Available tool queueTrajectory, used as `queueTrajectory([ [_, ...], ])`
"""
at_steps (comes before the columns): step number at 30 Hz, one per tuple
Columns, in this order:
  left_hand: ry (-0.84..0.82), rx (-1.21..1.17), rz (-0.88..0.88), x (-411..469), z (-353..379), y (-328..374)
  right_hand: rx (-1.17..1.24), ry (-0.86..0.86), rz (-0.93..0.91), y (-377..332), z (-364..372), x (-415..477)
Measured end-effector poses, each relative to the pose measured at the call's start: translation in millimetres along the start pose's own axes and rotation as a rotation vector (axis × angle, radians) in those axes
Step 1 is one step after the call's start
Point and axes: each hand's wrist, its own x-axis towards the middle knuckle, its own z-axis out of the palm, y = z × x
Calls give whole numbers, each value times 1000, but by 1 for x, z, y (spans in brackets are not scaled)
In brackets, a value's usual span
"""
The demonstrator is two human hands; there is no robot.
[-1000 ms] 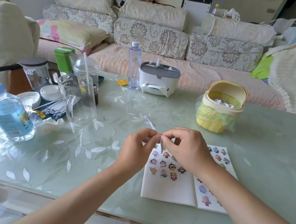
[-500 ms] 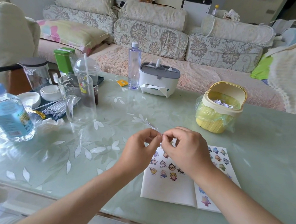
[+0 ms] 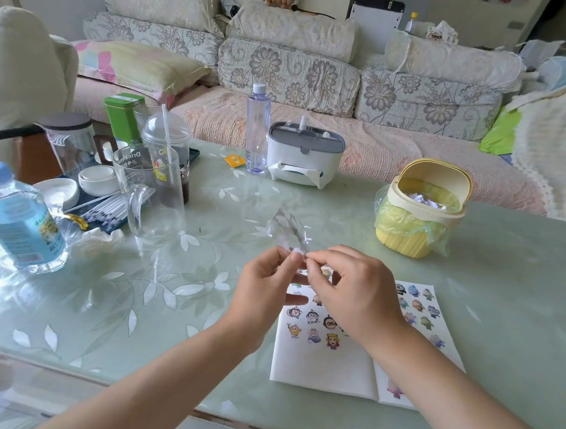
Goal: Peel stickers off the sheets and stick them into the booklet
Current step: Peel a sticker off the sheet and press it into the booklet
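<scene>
Table of green glass under booklet, floral sofa behind

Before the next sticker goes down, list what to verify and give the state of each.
1. Left hand pinches the clear sheet: ok.
2. Right hand pinches the sheet's lower edge: ok.
3. Sticker lifted free of the sheet: cannot tell, the fingertips hide it.
4. Booklet lies open on the table: ok.
5. Blank space on the booklet's left page: ok, the lower part is bare.
6. Bin open for scraps: ok, its lid is up.
</scene>
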Motion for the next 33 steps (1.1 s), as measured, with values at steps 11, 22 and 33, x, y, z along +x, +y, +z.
queueTrajectory([
  [11, 41, 297, 154, 8, -6, -9, -16, -139, 172, -6, -12, 5],
  [22, 58, 351, 171, 5, 1, -7, 59, -162, 313, -7, -14, 5],
  [33, 50, 320, 204, 6, -3, -4, 527, -286, 632, -7, -21, 15],
])
